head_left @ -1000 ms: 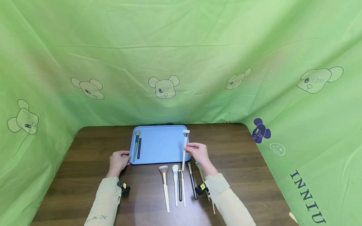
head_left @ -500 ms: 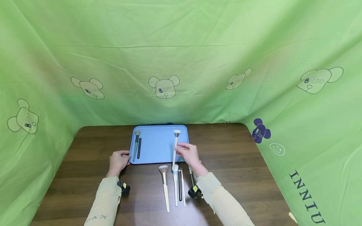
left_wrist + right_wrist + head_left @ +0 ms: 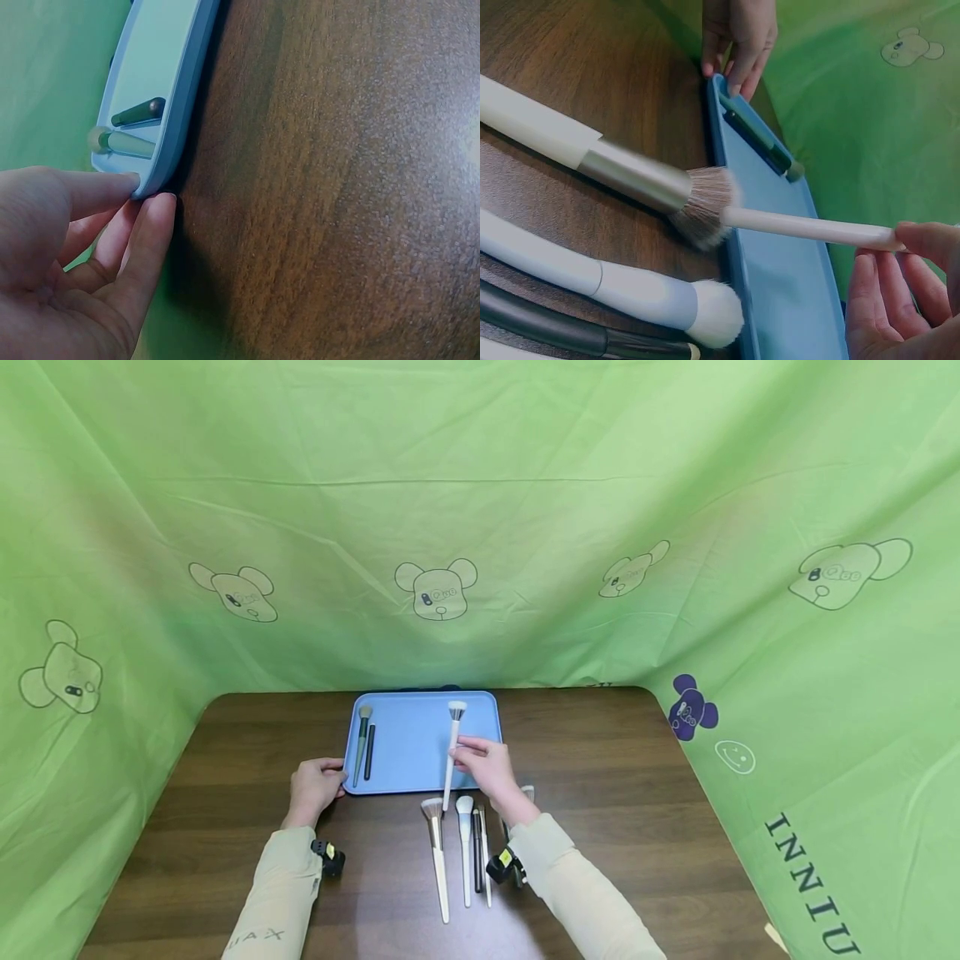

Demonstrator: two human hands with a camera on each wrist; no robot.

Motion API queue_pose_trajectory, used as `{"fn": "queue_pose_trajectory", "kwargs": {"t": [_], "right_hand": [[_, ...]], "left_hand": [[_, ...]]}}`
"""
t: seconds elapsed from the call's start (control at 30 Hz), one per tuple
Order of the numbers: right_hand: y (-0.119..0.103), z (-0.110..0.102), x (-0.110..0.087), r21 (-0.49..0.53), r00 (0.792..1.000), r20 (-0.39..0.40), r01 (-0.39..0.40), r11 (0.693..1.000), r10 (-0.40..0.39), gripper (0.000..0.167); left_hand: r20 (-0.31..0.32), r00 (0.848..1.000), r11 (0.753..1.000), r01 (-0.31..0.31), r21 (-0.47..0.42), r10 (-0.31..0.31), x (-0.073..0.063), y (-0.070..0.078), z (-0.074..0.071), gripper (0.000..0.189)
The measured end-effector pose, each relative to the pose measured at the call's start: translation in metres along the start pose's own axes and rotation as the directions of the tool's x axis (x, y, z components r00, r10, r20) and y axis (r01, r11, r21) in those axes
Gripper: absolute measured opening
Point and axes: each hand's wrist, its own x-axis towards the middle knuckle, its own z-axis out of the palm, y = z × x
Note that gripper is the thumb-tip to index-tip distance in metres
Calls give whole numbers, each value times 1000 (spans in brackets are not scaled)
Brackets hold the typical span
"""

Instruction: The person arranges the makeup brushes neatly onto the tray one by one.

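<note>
My left hand (image 3: 315, 789) pinches the near left corner of a blue tray (image 3: 412, 743), its thumb on the rim in the left wrist view. Inside the tray's left side lie a green-handled makeup brush (image 3: 362, 747) and a black brush (image 3: 370, 753). Between the thumb and fingers of my right hand (image 3: 487, 768) is a white-handled makeup brush (image 3: 450, 764), bristles pointing away. It is held over the tray, its handle end reaching past the near rim. In the right wrist view, its white handle (image 3: 810, 226) shows, with the bristle end out of sight.
In front of the tray, several brushes lie on the wooden table (image 3: 615, 752): a wide cream-handled one (image 3: 437, 860), a white one (image 3: 465, 852), a black one (image 3: 477, 852) and others partly under my right arm. A green cloth (image 3: 442, 652) stands behind.
My right hand has moved left with the white-handled makeup brush, from the tray's right edge to over its middle right. The left hand has stayed at the tray corner.
</note>
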Motion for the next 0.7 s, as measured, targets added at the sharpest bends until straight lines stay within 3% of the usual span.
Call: {"fn": "queue_pose_trajectory", "kwargs": {"t": [0.47, 0.7], "right_hand": [[-16, 19, 18, -19, 1000, 13, 15, 1000, -15, 34], [-22, 29, 31, -33, 999, 30, 29, 999, -28, 35]], "left_hand": [[5, 1000, 1000, 9, 3, -9, 3, 0, 1, 33], [-9, 1000, 1000, -18, -9, 18, 2, -2, 2, 31]]}}
